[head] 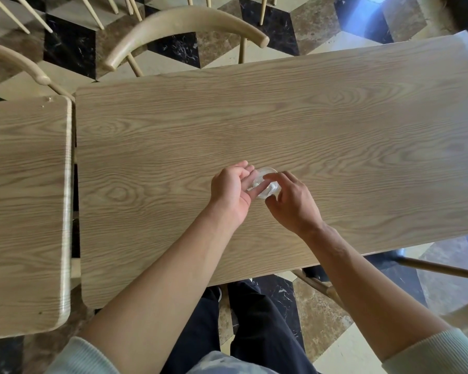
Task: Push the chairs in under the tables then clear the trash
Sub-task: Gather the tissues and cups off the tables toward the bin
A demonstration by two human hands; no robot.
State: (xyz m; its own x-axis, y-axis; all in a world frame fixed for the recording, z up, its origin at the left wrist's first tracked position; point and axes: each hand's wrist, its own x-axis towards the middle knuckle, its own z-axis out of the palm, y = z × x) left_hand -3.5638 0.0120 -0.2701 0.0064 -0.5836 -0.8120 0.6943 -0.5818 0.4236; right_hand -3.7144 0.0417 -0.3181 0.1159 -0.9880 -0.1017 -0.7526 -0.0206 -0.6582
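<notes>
A small clear plastic cup (266, 182), crumpled, lies on its side on the wooden table (335, 125) near the middle. My left hand (231, 188) cups it from the left with the fingers curled around it. My right hand (292, 202) touches it from the right with thumb and fingertips. Both hands hide most of the cup. A wooden chair (184, 25) is tucked against the table's far edge.
A second wooden table (25, 211) stands close on the left, with a narrow gap between. Another chair back (14, 63) shows at far left. A chair's legs (438, 268) stick out at the near right edge. The floor is patterned marble tile.
</notes>
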